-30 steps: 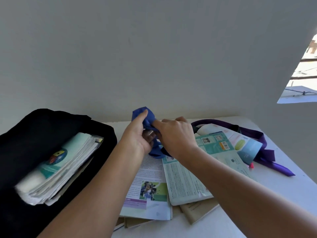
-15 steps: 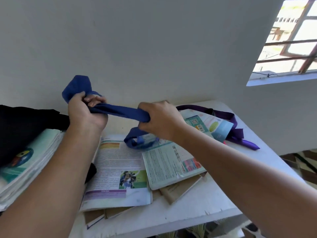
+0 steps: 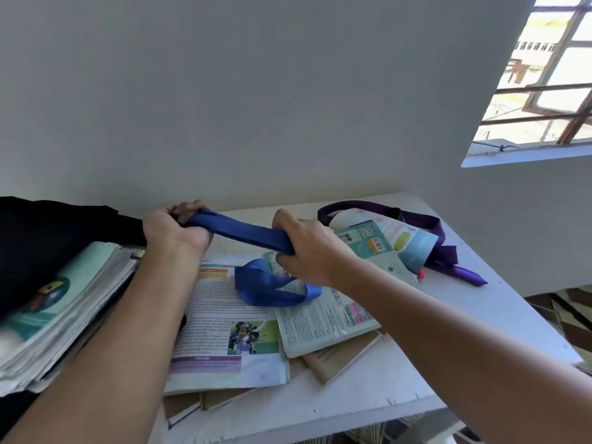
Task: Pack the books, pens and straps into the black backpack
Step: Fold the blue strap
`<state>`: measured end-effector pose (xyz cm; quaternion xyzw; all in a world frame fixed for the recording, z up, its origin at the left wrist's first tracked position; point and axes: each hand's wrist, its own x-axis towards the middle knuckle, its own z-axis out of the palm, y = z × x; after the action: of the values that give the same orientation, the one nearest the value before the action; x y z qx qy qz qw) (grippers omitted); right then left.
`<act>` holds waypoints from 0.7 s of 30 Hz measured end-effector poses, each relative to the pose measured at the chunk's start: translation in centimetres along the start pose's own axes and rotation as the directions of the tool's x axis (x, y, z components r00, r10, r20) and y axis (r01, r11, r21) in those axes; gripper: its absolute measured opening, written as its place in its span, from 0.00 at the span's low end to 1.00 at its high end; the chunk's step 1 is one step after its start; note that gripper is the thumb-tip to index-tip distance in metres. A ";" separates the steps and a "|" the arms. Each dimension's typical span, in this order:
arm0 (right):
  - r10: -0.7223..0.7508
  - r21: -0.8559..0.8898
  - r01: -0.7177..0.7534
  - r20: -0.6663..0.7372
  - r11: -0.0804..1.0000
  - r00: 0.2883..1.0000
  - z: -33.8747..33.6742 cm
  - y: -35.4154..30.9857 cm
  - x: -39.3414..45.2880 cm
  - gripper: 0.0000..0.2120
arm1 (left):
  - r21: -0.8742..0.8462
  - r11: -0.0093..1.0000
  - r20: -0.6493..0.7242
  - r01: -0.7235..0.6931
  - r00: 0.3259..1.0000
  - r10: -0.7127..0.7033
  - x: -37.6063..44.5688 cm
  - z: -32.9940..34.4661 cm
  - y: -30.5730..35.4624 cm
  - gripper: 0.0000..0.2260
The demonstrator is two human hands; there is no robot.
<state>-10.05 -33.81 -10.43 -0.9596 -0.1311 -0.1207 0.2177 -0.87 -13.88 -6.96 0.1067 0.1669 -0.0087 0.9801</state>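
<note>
A blue strap (image 3: 243, 233) stretches taut between both hands above the table. My left hand (image 3: 174, 230) grips one end beside the black backpack (image 3: 57, 232); my right hand (image 3: 304, 251) grips it farther along, and the loose rest loops on the open books below. Inside the open backpack lies a stack of books (image 3: 67, 302). Several more books (image 3: 230, 328) are spread on the white table (image 3: 368, 389). A purple strap (image 3: 445, 251) lies at the table's far right, partly under a teal booklet (image 3: 413, 248). A red pen tip (image 3: 422, 274) peeks out beside it.
A grey wall rises just behind the table. A barred window (image 3: 541, 84) is at the upper right. The table's front and right edges drop to a patterned floor (image 3: 563, 312).
My hands have drawn apart, pulling the bunched blue strap out straight. My left hand then dropped lower toward the backpack. The view has swung right.
</note>
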 end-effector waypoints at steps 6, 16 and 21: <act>0.183 -0.176 -0.175 0.030 0.969 0.983 -1.4 2.3 -0.4 0.04 | 0.135 0.982 -0.073 -0.129 0.987 0.140 3.4 -1.0 5.4 0.18; 0.428 -0.409 -0.387 0.012 0.826 0.904 -1.5 8.2 -2.6 0.07 | 0.210 0.953 -0.016 -0.217 0.974 0.225 4.7 -1.8 8.4 0.20; 0.369 -0.446 -0.301 0.072 0.843 0.927 -0.7 8.2 -3.1 0.06 | 0.337 0.907 -0.032 -0.251 0.960 0.278 5.5 -1.0 8.9 0.21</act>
<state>-10.56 -41.89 -13.87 -0.9981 0.0520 -0.0317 0.0093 4.44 -4.88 -7.86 0.2910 0.1860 0.1008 0.9331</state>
